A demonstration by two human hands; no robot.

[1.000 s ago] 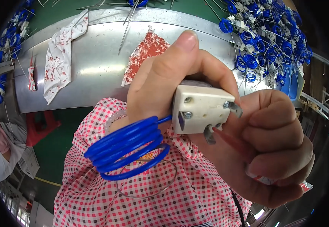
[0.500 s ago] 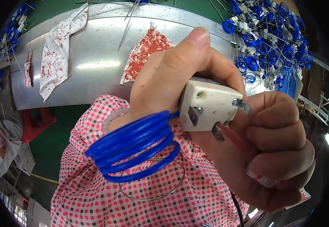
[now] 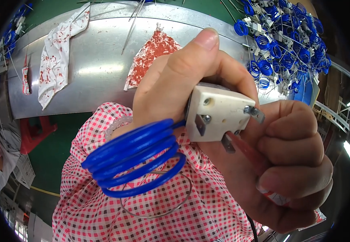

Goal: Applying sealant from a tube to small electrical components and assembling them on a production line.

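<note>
My left hand [image 3: 175, 76] is closed round a white ceramic-like thermostat block [image 3: 215, 117] with metal terminals and screws, its thumb pointing up. From the block a coil of blue tubing [image 3: 134, 157] hangs in front of my wrist, with a thin bare wire loop [image 3: 159, 217] below it. My right hand [image 3: 296, 161] is curled round a small squeeze tube [image 3: 277, 198], mostly hidden by the fingers. The tube's tapered red nozzle [image 3: 249, 153] reaches the block's lower edge beside a screw; whether it touches cannot be made out.
A metal-topped table [image 3: 98, 84] lies ahead, bearing a red-stained white cloth [image 3: 56, 56], a red-smeared triangular piece [image 3: 151, 54] and another red-tipped tube [image 3: 25, 78]. At the far right is a heap of blue-coiled thermostats [image 3: 283, 44]. A red stool [image 3: 38, 133] stands below the table's left side.
Both hands, the block and the coil sit slightly further left and lower in view; the table's things have shifted left too. The grips and the nozzle's place at the block look the same.
</note>
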